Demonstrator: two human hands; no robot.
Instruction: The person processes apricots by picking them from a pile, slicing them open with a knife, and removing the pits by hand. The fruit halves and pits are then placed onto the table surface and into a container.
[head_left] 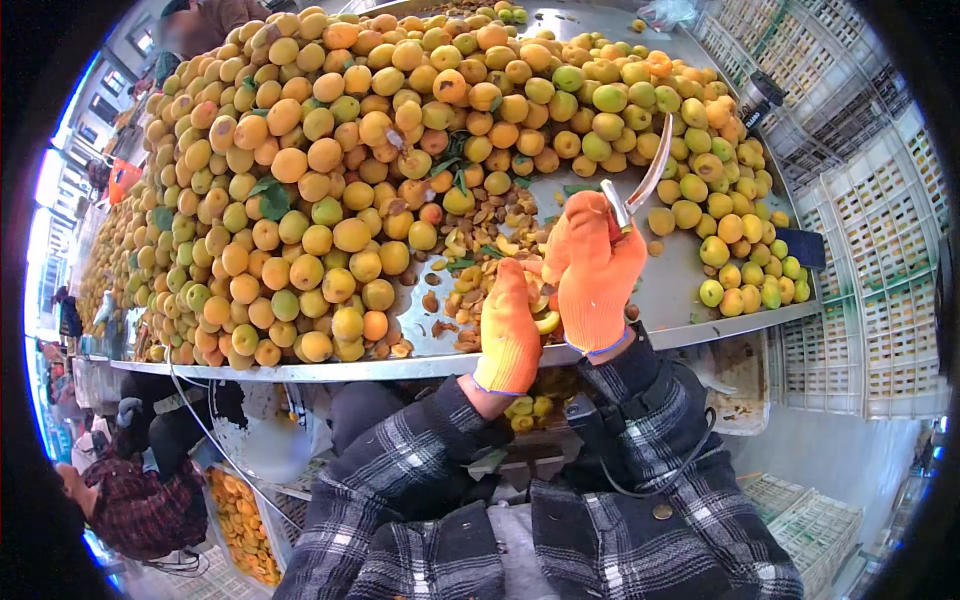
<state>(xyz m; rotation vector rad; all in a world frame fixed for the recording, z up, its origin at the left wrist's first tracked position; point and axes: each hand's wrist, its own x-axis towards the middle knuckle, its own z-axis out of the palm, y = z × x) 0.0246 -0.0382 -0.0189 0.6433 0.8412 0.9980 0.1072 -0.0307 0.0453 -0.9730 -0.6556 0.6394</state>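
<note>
Both hands wear orange knitted gloves over the near edge of a metal table. My right hand [600, 275] is closed round the metal handle of a curved knife [655, 165], its blade pointing up and away. Close beside it, my left hand [510, 330] has its fingers bent together; whatever they hold, if anything, is hidden. A yellow piece of cut apricot [548, 322] shows between the two gloves. Beyond them lie loose apricot stones and cut pieces [490, 225]. A large heap of whole apricots [320, 155] rises behind and to the left.
The metal table's rim [420, 370] runs in front of my body. More apricots [740, 235] and a dark flat object [802, 248] lie at the right. White plastic crates [860, 300] stack beyond. At lower left, another person [140, 500] sits near a crate of orange fruit [242, 525].
</note>
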